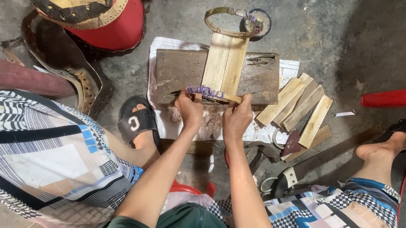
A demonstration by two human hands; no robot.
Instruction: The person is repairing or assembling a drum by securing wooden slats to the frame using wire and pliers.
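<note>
Left hand (189,108) and right hand (237,117) both clenched on purple-wrapped stick (209,93), pressed across two bamboo slats (225,63) atop dark wooden board (217,73); loose slats (300,107) just beside

both arms extended forward; left hand (189,109), right hand (237,117) side by side, fingers curled.
</note>
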